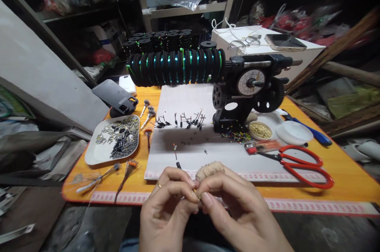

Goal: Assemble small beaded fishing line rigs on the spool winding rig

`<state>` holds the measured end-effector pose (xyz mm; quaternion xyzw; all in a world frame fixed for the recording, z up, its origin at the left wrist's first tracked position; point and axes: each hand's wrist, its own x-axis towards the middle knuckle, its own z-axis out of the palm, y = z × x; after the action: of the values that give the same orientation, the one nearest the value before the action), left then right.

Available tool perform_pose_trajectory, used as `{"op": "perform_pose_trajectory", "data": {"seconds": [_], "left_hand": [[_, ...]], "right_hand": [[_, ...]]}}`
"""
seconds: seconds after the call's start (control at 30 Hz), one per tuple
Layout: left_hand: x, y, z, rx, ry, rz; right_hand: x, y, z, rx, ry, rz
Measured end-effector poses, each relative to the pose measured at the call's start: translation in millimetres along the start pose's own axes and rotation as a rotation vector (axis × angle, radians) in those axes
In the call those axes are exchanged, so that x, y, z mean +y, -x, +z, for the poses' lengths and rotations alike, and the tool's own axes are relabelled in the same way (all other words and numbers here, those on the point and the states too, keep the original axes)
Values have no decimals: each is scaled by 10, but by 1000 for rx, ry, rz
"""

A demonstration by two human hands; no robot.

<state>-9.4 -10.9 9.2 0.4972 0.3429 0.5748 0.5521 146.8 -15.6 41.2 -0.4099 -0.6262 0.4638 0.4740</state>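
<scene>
At the table's front edge, my left hand (169,208) and my right hand (234,204) meet with pinched fingertips. Something tiny is between them, too small to name. A beige wrapped band (210,169) shows just behind the right fingers. Beyond the fingertips, a small black piece with a thin stem (177,161) lies on the white board (190,141). Further back on that board are several small black pieces with stems (192,121). Red-handled scissors (307,165) rest to the right of my right hand.
A winding machine (249,85) carries a row of black spools (176,67) across the back. At left are a white tray of small parts (96,153) and a phone on a stand (114,95). A bowl of gold bits (260,130) and blue-handled pliers (317,135) lie right.
</scene>
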Motion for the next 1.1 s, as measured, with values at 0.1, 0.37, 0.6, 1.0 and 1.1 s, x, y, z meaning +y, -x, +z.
{"op": "perform_pose_trajectory", "data": {"seconds": [0.1,0.37,0.6,1.0,1.1], "left_hand": [[0,1,30,15,48,-44],[23,84,176,169,33,-42],[10,48,55,44,172,-126],[44,3,155,106,158,-162],[-17,-2,111,53,58,-62]], "right_hand": [[1,-2,6,-48,-58,48],[93,32,-44,19,272,-95],[97,119,-105,-12,334,-248],[157,132,-127,47,412,-288],[175,117,-128,44,386,-234]]}}
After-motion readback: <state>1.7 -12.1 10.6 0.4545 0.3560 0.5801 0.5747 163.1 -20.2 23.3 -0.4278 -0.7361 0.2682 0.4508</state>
